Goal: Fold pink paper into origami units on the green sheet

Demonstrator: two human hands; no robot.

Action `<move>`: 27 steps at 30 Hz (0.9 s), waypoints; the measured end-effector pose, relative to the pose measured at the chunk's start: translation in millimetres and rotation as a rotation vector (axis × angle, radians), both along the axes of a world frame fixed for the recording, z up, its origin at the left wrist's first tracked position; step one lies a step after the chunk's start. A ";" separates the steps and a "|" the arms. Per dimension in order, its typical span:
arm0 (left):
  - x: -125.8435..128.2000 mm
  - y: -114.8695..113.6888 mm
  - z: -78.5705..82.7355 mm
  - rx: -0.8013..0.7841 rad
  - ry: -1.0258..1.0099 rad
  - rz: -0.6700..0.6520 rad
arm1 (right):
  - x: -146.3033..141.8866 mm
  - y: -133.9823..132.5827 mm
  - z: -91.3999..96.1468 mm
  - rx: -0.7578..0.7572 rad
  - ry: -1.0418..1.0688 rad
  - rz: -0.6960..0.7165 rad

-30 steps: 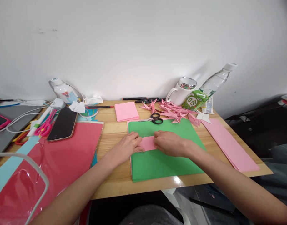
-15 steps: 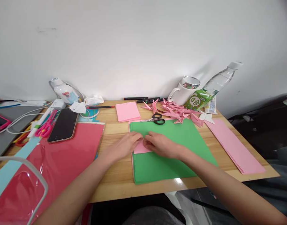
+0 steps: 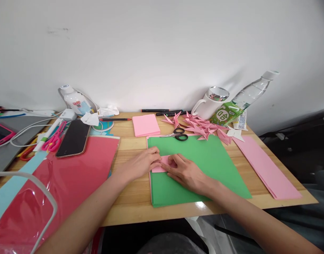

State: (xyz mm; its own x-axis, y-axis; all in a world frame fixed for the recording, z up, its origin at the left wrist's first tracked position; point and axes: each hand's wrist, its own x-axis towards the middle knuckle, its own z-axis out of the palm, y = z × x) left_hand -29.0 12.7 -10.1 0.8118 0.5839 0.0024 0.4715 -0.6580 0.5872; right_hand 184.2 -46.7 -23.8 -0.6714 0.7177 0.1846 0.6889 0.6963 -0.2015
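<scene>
A small piece of pink paper (image 3: 158, 169) lies on a stack of green sheets (image 3: 204, 158), near its left edge. My left hand (image 3: 144, 163) has its fingers curled together at the paper's upper left, gripping it. From the right, my right hand (image 3: 187, 171) is closed with its fingertips pressed onto the same paper, partly covering it. The two hands' fingertips almost meet. Just beyond the green stack's top edge are black-handled scissors (image 3: 181, 134). A stack of square pink sheets (image 3: 146, 125) sits behind my left hand.
Folded pink paper pieces (image 3: 201, 127) are piled before a white mug (image 3: 211, 104), a green carton (image 3: 225, 113) and a plastic bottle (image 3: 254, 91). Pink strips (image 3: 268, 169) lie at right. At left are a phone (image 3: 74, 138), pink scissors (image 3: 55, 138) and a red folder (image 3: 79, 173).
My right hand has turned and lowered slightly, its fingers now stretched more along the paper. My left hand stays at the paper's left side. The view has shifted slightly.
</scene>
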 end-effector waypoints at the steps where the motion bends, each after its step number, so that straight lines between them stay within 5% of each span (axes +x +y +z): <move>1: -0.4 0.1 0.8 0.000 0.006 -0.009 | 0.0 0.3 2.8 -0.014 -0.026 0.017; 9: -3.6 2.3 2.7 -0.021 0.038 -0.048 | 1.7 0.6 18.4 -0.180 -0.029 0.140; 15: -1.3 0.7 9.5 -0.051 0.071 -0.064 | 5.6 0.8 17.3 -0.283 0.141 0.100; 27: -2.1 -2.3 7.3 -0.015 0.030 -0.063 | 19.4 -8.1 15.8 -0.195 0.236 -0.003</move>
State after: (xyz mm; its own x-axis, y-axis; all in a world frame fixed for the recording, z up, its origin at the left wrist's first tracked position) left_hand -31.1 10.4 -2.8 0.8464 0.5317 -0.0308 0.4470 -0.6777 0.5839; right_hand 203.6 -54.8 -8.0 -0.6240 0.7569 0.1944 0.6090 0.6269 -0.4859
